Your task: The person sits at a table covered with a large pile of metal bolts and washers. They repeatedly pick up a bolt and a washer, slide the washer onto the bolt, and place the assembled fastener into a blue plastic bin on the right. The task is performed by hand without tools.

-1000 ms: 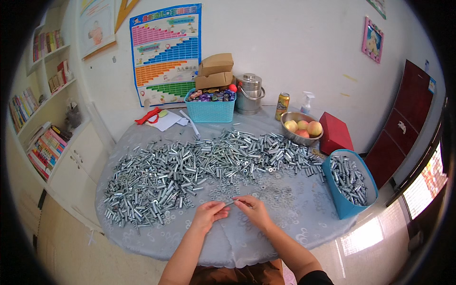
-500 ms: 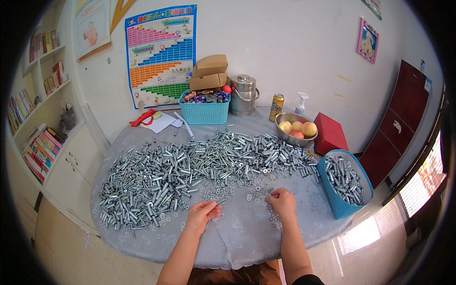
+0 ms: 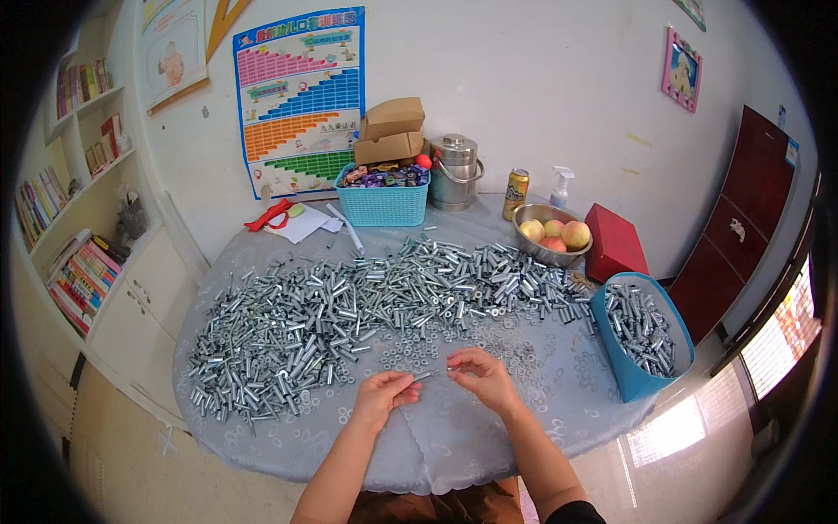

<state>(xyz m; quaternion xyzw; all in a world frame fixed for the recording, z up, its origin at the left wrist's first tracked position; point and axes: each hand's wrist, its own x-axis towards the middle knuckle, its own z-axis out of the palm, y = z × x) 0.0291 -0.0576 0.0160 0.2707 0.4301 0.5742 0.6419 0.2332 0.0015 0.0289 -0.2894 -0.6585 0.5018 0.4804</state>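
My left hand (image 3: 384,398) pinches a thin silver bolt (image 3: 424,376) that points right, just above the grey tablecloth. Close to the bolt's tip, my right hand (image 3: 485,379) has its thumb and finger together on a small metal washer (image 3: 450,369), mostly hidden by the fingertips. The washer and bolt look slightly apart. Beyond my hands lie loose washers (image 3: 404,354) and, to the right, a patch of small thin rings (image 3: 506,353). Behind these, a wide heap of silver bolts and metal sleeves (image 3: 297,336) stretches across the table.
A blue bin (image 3: 627,371) of metal sleeves stands at the right edge. Along the back are a turquoise basket (image 3: 384,208), a steel canister (image 3: 454,175), a yellow can (image 3: 515,194), a spray bottle (image 3: 560,188), a steel bowl (image 3: 532,246) of peaches and a red box (image 3: 615,244).
My right hand has lifted from the small rings and come left to the bolt's tip, with a washer in its fingers. The left hand still holds the bolt. The view has shifted slightly.
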